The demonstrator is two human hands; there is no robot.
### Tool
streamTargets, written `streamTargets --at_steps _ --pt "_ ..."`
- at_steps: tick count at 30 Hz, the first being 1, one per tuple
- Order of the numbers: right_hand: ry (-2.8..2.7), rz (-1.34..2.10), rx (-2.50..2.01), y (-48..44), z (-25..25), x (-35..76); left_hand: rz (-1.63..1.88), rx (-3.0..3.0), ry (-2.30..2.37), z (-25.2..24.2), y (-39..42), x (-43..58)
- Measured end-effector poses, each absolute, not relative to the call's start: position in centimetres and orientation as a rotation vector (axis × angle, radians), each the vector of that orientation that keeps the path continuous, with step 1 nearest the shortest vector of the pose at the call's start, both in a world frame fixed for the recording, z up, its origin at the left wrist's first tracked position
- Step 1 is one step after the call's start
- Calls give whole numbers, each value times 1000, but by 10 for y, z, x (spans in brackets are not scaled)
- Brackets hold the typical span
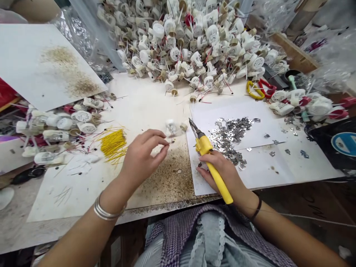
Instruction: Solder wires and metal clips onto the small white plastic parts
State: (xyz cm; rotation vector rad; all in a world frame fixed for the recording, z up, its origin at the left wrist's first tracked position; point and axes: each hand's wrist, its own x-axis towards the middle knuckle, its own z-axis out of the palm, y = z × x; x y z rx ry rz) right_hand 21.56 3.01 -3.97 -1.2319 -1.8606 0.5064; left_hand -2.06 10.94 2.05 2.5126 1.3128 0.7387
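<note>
My right hand is wrapped round the yellow handle of a soldering gun, whose dark metal tip points up and away over the edge of the white paper. My left hand has its thumb and fingers pinched together over the board; whatever sits in the pinch is too small to make out. Just beyond those fingertips lies a whitish, blurred plastic part with a small tan cap beside it. Left of my left hand is a bundle of short yellow wires. Small silvery metal pieces are heaped right of the soldering gun.
A large pile of white plastic assemblies with thin wires fills the back. More assemblies lie at left beside a tilted white board. Yellow-handled pliers rest at back right. Brown specks cover the board's front.
</note>
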Motion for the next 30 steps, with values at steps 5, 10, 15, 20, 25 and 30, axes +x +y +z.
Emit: streamTargets --at_steps 5,10,15,20,25,30 --pt "-1729 483 -1293 23 -33 234 557 2089 1202 6 75 -2" --pt "-1630 507 -1346 -11 -27 271 311 2138 1352 -8 67 21" --pt "-1591 554 -1393 -44 -32 290 276 2079 1466 -11 67 37" --pt "-1722 574 -1341 -51 -38 296 260 2024 1566 -10 65 47" --pt "-1866 434 -1347 -42 -30 290 245 2000 1602 -9 66 50" --pt "-1972 449 -1194 -32 -20 284 233 1989 1609 -8 67 51"
